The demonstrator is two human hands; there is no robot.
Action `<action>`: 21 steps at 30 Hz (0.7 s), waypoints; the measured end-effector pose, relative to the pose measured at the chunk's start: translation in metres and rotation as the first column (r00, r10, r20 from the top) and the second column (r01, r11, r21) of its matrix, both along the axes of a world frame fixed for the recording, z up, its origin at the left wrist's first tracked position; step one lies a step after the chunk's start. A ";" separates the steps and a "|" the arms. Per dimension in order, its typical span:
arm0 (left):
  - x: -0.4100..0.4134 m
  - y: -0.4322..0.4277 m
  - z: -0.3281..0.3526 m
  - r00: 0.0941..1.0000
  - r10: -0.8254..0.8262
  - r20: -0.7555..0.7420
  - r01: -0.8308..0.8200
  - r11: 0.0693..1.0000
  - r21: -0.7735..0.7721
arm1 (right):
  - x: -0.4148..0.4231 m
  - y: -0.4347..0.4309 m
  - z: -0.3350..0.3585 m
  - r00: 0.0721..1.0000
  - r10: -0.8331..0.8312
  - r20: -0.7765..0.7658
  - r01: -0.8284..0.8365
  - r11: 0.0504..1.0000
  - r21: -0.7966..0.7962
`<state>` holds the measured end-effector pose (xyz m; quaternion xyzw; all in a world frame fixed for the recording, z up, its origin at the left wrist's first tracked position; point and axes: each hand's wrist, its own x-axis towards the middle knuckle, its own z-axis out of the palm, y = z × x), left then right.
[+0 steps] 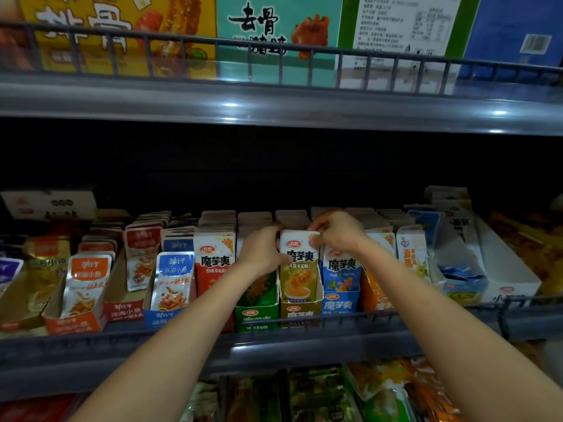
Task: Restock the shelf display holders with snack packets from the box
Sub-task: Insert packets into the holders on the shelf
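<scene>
A row of cardboard display holders stands on the middle shelf, each packed with upright snack packets. The olive-yellow holder (pixel 300 310) in the centre carries a stack of yellow-and-white packets (pixel 300 269). My left hand (pixel 262 254) grips the stack's left side, thumb across the front. My right hand (pixel 335 233) pinches the top right corner of the front packet. A green holder (pixel 256 315) sits just left, partly hidden by my left wrist, and a blue holder (pixel 341 300) just right. The supply box is out of view.
A dark wire rail (pixel 304 322) runs along the shelf's front edge. Orange, red and blue fish-snack holders (pixel 170 284) fill the left. White boxes (pixel 499 269) stand at the right. An upper shelf (pixel 274 102) holds large cartons. More packets lie on the shelf below (pixel 335 391).
</scene>
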<state>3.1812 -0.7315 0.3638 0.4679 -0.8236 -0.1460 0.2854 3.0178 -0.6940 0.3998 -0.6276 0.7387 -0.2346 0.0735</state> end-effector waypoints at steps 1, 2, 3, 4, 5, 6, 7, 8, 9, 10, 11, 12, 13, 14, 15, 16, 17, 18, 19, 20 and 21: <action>-0.001 0.000 -0.001 1.000 0.005 -0.017 -0.005 1.000 -0.009 | 0.003 0.000 0.000 0.999 -0.011 -0.035 0.011 1.000 0.001; -0.001 0.000 -0.002 0.999 0.009 -0.035 -0.010 1.000 -0.014 | 0.004 0.000 0.001 0.999 -0.019 -0.047 0.019 1.000 -0.006; -0.002 0.000 -0.004 0.998 0.014 -0.053 -0.015 1.000 -0.019 | 0.005 0.000 0.000 0.999 -0.028 -0.047 0.027 0.999 -0.019; -0.002 0.000 -0.004 0.997 0.020 -0.069 -0.022 0.999 -0.026 | 0.005 0.000 0.000 0.999 -0.038 -0.024 0.037 0.999 -0.039; -0.002 0.000 -0.005 0.997 0.028 -0.079 -0.030 0.999 -0.037 | 0.005 0.000 -0.001 0.999 -0.041 0.004 0.041 0.997 -0.062; -0.002 -0.001 -0.006 0.996 0.037 -0.083 -0.042 0.998 -0.048 | 0.004 0.000 -0.003 0.999 -0.040 0.025 0.042 0.995 -0.088; -0.002 -0.001 -0.006 0.995 0.047 -0.089 -0.052 0.997 -0.060 | 0.004 0.000 -0.004 0.999 -0.036 0.031 0.039 0.993 -0.111; -0.002 -0.001 -0.007 0.994 0.056 -0.099 -0.063 0.996 -0.069 | 0.002 0.000 -0.005 0.999 -0.028 0.040 0.033 0.991 -0.133; -0.001 -0.001 -0.007 0.992 0.065 -0.112 -0.073 0.995 -0.074 | 0.002 0.000 -0.006 0.998 -0.018 0.057 0.027 0.989 -0.149; -0.001 -0.001 -0.006 0.990 0.071 -0.124 -0.081 0.994 -0.075 | 0.000 0.000 -0.006 0.996 -0.007 0.085 0.021 0.985 -0.170; -0.001 0.001 -0.005 0.988 0.074 -0.135 -0.084 0.994 -0.070 | -0.001 0.004 -0.005 0.993 0.003 0.115 0.019 0.981 -0.194; 0.001 0.003 -0.003 0.986 0.073 -0.147 -0.083 0.995 -0.063 | -0.004 0.007 -0.004 0.988 0.022 0.151 0.015 0.971 -0.240; 0.003 0.007 -0.001 0.984 0.066 -0.166 -0.077 0.995 -0.056 | -0.006 0.013 -0.002 0.983 0.035 0.182 0.021 0.955 -0.295; 0.006 0.011 0.001 0.980 0.055 -0.194 -0.066 0.996 -0.053 | -0.009 0.020 -0.001 0.975 0.056 0.214 0.024 0.935 -0.353; 0.010 0.017 0.003 0.973 0.039 -0.227 -0.053 0.997 -0.054 | -0.009 0.032 0.001 0.966 0.073 0.247 0.031 0.919 -0.392; 0.015 0.025 0.004 0.965 0.020 -0.261 -0.037 0.998 -0.060 | -0.009 0.045 0.002 0.955 0.101 0.280 0.029 0.905 -0.425; 0.020 0.035 0.005 0.956 -0.002 -0.294 -0.019 0.997 -0.069 | -0.009 0.059 0.003 0.944 0.121 0.307 0.030 0.895 -0.446; 0.026 0.047 0.004 0.946 -0.025 -0.322 0.001 0.997 -0.073 | -0.006 0.077 0.003 0.935 0.140 0.326 0.028 0.888 -0.460; 0.032 0.060 0.002 0.938 -0.041 -0.346 0.019 0.998 -0.065 | -0.003 0.095 0.001 0.928 0.150 0.341 0.026 0.887 -0.461; 0.037 0.073 -0.001 0.930 -0.051 -0.364 0.037 0.998 -0.046 | 0.000 0.111 -0.004 0.920 0.164 0.357 0.017 0.891 -0.454; 0.043 0.087 -0.006 0.923 -0.060 -0.379 0.057 0.998 -0.018 | 0.003 0.128 -0.010 0.908 0.175 0.380 0.011 0.898 -0.440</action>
